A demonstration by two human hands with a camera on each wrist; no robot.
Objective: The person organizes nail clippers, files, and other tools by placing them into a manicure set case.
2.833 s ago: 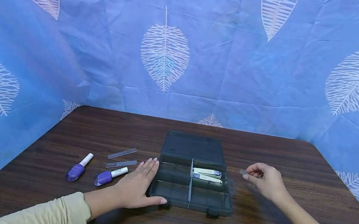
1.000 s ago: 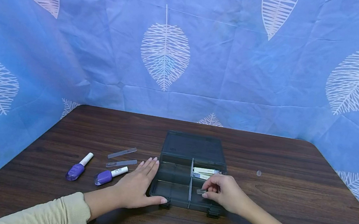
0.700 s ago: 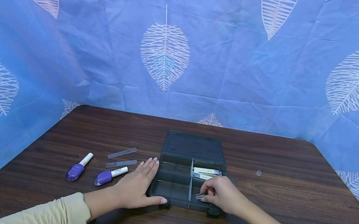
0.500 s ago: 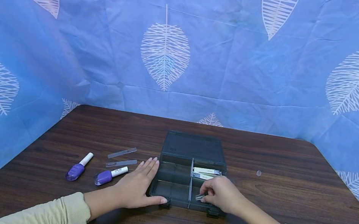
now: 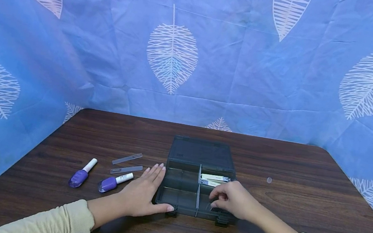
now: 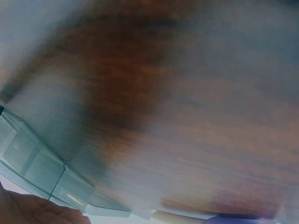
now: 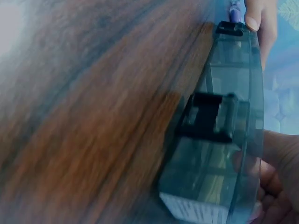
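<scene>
A dark translucent organizer box (image 5: 178,201) lies with its lid (image 5: 201,152) laid back. My left hand (image 5: 141,193) rests flat against its left side, thumb on the front rim by a latch. My right hand (image 5: 235,199) is inside the front right compartment, fingers curled with the tips low. A thin pale edge of a small clear piece (image 5: 210,207) shows just under the thumb tip. Whether the fingers still pinch it, I cannot tell. Two pale nail clippers (image 5: 214,177) lie in the back right compartment, partly behind the hand. The right wrist view shows fingertips through the box wall.
Left of the box lie two purple nail polish bottles with white caps, one nail polish bottle (image 5: 78,177) farther out. Two clear flat strips (image 5: 126,169) lie behind them. A small clear disc (image 5: 269,180) sits on the brown table (image 5: 302,212) at the right.
My right hand has come from the table at the right into the front right compartment with a clear piece. It has since risen slightly, and the piece shows less. The left hand stays put.
</scene>
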